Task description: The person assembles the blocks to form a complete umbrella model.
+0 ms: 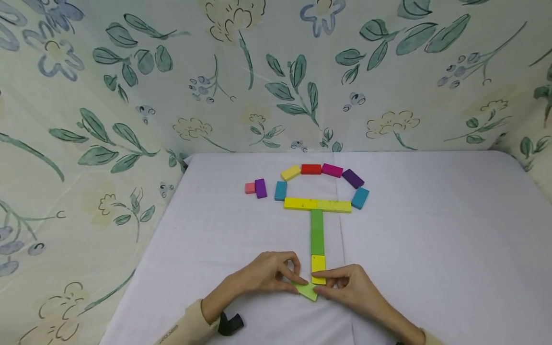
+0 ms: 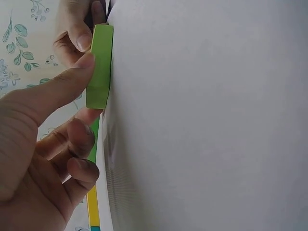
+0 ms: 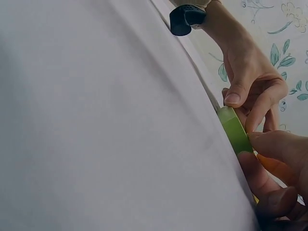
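Observation:
A light green block (image 1: 306,290) lies slanted at the near end of a column of blocks. My left hand (image 1: 272,272) pinches its left end between thumb and finger. From the other side my right hand (image 1: 351,287) holds the block's right end with the thumb, while its index finger touches the yellow block (image 1: 318,263) at the column's foot. In the left wrist view the light green block (image 2: 100,67) sits between both hands' fingertips. The right wrist view shows the light green block (image 3: 234,130) edge-on, partly covered by fingers.
Green blocks (image 1: 316,232) continue the column up to a yellow crossbar (image 1: 317,204). Above it arch several coloured blocks, including a red block (image 1: 311,169) and a blue block (image 1: 360,198). A purple block (image 1: 260,188) and a pink block (image 1: 250,188) lie left on the white cloth (image 1: 431,249).

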Action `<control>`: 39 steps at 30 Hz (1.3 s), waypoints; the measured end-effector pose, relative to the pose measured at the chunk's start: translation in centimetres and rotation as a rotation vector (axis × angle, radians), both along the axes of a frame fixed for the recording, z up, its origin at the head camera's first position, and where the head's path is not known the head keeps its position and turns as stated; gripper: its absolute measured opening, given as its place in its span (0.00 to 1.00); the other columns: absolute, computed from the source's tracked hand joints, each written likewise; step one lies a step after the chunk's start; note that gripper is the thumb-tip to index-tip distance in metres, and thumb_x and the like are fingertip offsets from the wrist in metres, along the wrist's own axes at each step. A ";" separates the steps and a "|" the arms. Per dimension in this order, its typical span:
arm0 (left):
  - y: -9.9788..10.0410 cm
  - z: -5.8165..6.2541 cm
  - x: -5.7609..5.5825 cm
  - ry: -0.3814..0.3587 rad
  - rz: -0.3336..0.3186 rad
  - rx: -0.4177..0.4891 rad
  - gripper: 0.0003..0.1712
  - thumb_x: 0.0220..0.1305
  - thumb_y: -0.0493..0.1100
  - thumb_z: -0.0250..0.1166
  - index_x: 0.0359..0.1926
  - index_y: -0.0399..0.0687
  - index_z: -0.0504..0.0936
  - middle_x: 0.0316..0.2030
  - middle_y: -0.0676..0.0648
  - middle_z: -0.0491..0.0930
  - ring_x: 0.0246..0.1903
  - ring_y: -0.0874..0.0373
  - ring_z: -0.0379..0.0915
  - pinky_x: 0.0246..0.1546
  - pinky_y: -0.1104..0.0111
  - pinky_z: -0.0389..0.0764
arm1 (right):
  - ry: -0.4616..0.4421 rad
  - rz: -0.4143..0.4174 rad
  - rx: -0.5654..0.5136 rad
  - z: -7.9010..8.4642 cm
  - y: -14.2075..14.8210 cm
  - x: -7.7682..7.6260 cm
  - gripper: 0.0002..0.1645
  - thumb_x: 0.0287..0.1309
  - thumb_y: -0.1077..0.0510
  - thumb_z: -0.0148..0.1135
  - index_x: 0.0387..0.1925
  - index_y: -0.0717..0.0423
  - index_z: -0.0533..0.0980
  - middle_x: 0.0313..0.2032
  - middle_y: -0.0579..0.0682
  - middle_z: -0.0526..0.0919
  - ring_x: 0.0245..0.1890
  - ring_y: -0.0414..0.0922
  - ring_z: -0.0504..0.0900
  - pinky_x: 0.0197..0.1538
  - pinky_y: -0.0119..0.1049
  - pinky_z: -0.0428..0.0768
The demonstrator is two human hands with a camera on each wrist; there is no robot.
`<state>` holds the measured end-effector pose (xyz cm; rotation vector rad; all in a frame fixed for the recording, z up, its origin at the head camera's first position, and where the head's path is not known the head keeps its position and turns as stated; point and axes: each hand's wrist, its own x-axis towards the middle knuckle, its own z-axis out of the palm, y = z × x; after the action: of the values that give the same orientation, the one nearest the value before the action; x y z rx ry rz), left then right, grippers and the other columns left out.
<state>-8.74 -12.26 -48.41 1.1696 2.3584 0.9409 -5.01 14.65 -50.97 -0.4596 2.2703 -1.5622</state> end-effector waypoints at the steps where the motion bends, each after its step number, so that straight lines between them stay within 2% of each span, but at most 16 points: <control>1: 0.0 0.0 0.0 0.002 0.000 -0.003 0.15 0.60 0.47 0.77 0.49 0.59 0.92 0.41 0.59 0.78 0.24 0.75 0.63 0.28 0.86 0.67 | 0.004 -0.006 0.003 0.0 0.0 0.0 0.18 0.54 0.48 0.79 0.46 0.49 0.90 0.24 0.42 0.84 0.16 0.29 0.69 0.19 0.26 0.68; 7: -0.3 0.2 -0.2 -0.015 0.008 -0.005 0.15 0.61 0.48 0.76 0.50 0.59 0.92 0.44 0.59 0.79 0.25 0.76 0.63 0.28 0.85 0.69 | 0.015 -0.026 0.028 -0.1 -0.1 0.0 0.17 0.53 0.49 0.80 0.45 0.47 0.90 0.23 0.40 0.83 0.16 0.29 0.68 0.18 0.26 0.67; 9: -0.8 0.4 -0.8 -0.018 0.030 0.014 0.15 0.62 0.47 0.76 0.51 0.59 0.91 0.45 0.58 0.80 0.25 0.75 0.64 0.28 0.84 0.70 | 0.008 -0.028 0.038 -0.1 -0.2 0.0 0.17 0.52 0.49 0.80 0.45 0.46 0.90 0.23 0.40 0.83 0.16 0.29 0.68 0.19 0.25 0.67; 11: -1.5 0.7 -1.8 -0.003 0.075 0.053 0.15 0.63 0.45 0.75 0.51 0.57 0.91 0.46 0.57 0.80 0.25 0.74 0.65 0.28 0.81 0.72 | -0.003 -0.030 0.046 -0.1 -0.1 0.0 0.17 0.52 0.49 0.80 0.45 0.46 0.90 0.23 0.41 0.83 0.16 0.30 0.68 0.19 0.25 0.66; 14: -2.9 1.1 -4.0 0.044 0.197 0.132 0.15 0.64 0.42 0.74 0.52 0.53 0.91 0.48 0.53 0.81 0.26 0.70 0.66 0.28 0.78 0.73 | -0.024 -0.035 0.053 0.0 -0.1 0.0 0.17 0.51 0.49 0.81 0.44 0.46 0.91 0.23 0.42 0.84 0.17 0.30 0.69 0.19 0.25 0.66; 18: -5.1 1.7 -7.8 0.108 0.378 0.195 0.15 0.65 0.36 0.72 0.52 0.50 0.91 0.54 0.47 0.80 0.27 0.62 0.68 0.29 0.75 0.72 | -0.033 -0.035 0.055 0.1 -0.1 0.0 0.17 0.51 0.48 0.81 0.44 0.45 0.91 0.24 0.42 0.84 0.17 0.31 0.70 0.20 0.25 0.67; 20: -6.2 1.9 -9.9 0.124 0.441 0.180 0.15 0.67 0.34 0.70 0.53 0.50 0.90 0.57 0.46 0.78 0.30 0.58 0.69 0.31 0.74 0.72 | -0.027 -0.033 0.055 0.0 -0.1 0.0 0.17 0.51 0.48 0.81 0.44 0.45 0.91 0.24 0.42 0.84 0.17 0.31 0.70 0.20 0.25 0.67; 23: -7.7 1.9 -12.9 0.108 0.503 0.101 0.16 0.70 0.33 0.67 0.54 0.52 0.90 0.61 0.47 0.76 0.38 0.55 0.70 0.37 0.73 0.72 | -0.019 -0.026 0.048 -0.1 -0.1 -0.1 0.16 0.51 0.48 0.81 0.43 0.45 0.91 0.24 0.41 0.84 0.17 0.31 0.70 0.20 0.25 0.68; 26: -8.7 1.8 -15.3 0.077 0.510 0.019 0.19 0.71 0.31 0.64 0.56 0.53 0.89 0.64 0.47 0.74 0.42 0.50 0.70 0.41 0.68 0.71 | -0.017 -0.019 0.041 -0.1 -0.1 -0.1 0.16 0.52 0.48 0.81 0.43 0.45 0.91 0.24 0.41 0.84 0.17 0.31 0.70 0.20 0.25 0.68; 30: -9.1 1.8 -17.4 0.065 0.467 -0.059 0.24 0.69 0.27 0.60 0.57 0.54 0.89 0.67 0.44 0.72 0.53 0.44 0.71 0.49 0.59 0.72 | -0.014 -0.019 0.038 0.0 0.0 -0.1 0.16 0.52 0.48 0.80 0.44 0.46 0.90 0.24 0.40 0.84 0.18 0.30 0.70 0.21 0.25 0.69; 33: -9.1 1.7 -18.4 0.052 0.447 -0.099 0.23 0.70 0.28 0.61 0.57 0.55 0.89 0.69 0.44 0.70 0.56 0.44 0.70 0.56 0.56 0.72 | -0.008 -0.020 0.039 0.1 0.0 -0.1 0.17 0.52 0.49 0.81 0.44 0.47 0.90 0.24 0.40 0.84 0.18 0.30 0.70 0.21 0.25 0.68; 39: -8.7 1.8 -19.4 -0.020 0.459 -0.135 0.19 0.69 0.33 0.66 0.56 0.55 0.89 0.67 0.45 0.72 0.52 0.47 0.70 0.57 0.56 0.72 | -0.016 -0.018 0.049 0.1 0.0 -0.1 0.17 0.52 0.48 0.80 0.44 0.46 0.90 0.24 0.40 0.84 0.18 0.30 0.70 0.21 0.25 0.68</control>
<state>-28.13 -20.95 -46.59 0.5723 2.6810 0.9011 -5.13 14.68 -50.86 -0.4128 2.3013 -1.5098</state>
